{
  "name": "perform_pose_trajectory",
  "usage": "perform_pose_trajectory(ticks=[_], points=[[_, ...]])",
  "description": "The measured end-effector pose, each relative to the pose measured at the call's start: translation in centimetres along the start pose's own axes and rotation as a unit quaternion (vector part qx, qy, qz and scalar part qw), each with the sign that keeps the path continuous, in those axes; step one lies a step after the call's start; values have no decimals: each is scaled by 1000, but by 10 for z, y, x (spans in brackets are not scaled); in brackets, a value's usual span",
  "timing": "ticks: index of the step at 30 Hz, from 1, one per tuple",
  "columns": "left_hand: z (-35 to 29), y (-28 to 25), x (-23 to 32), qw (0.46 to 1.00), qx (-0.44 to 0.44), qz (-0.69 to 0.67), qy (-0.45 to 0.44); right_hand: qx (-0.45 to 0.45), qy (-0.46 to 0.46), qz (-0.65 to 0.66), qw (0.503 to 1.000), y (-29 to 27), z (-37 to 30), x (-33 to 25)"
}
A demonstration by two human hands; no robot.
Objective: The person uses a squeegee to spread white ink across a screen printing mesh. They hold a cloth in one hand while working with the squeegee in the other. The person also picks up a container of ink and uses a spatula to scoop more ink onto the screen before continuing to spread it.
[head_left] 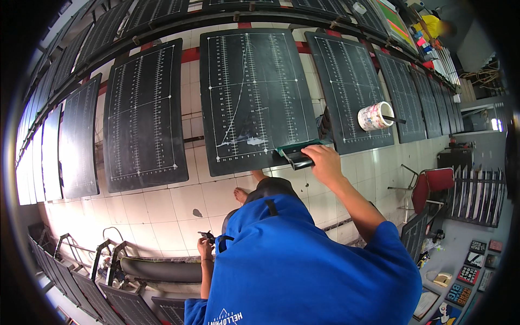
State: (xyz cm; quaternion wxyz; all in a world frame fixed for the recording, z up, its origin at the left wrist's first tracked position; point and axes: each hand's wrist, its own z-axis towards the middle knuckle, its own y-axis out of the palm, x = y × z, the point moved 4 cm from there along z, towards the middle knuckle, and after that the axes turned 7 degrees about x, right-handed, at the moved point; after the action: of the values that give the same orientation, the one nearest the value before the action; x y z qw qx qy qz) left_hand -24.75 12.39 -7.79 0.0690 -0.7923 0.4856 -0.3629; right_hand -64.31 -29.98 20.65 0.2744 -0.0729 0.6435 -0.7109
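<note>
Over the black board (254, 100), right-hand fingers (313, 150) clamp the squeegee (295, 155), which extends leftward.

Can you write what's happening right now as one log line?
right hand: holds green squeegee | left hand: small dark object, kind unclear | dark board: white smear | stained tub: on neighbouring board

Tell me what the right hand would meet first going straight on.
Past the black-and-green tool it grips, the right hand would probably meet the large black board; its height above that is unclear.
</note>
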Motion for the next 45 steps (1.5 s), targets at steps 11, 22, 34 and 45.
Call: perform_pose_trajectory(ticks=[11,22,34,45], points=[[30,21,18,998,-30,-53,-1,-12,119,-96,988,50,14,-72],[16,39,58,996,-39,-28,74,-45,34,58,997,80,113,-202],[8,23,-39,996,2,-90,-24,-34,-119,31,992,49,71,-111],[4,33,-50,993,9,-112,-45,-28,-164,39,985,23,17,-81]])
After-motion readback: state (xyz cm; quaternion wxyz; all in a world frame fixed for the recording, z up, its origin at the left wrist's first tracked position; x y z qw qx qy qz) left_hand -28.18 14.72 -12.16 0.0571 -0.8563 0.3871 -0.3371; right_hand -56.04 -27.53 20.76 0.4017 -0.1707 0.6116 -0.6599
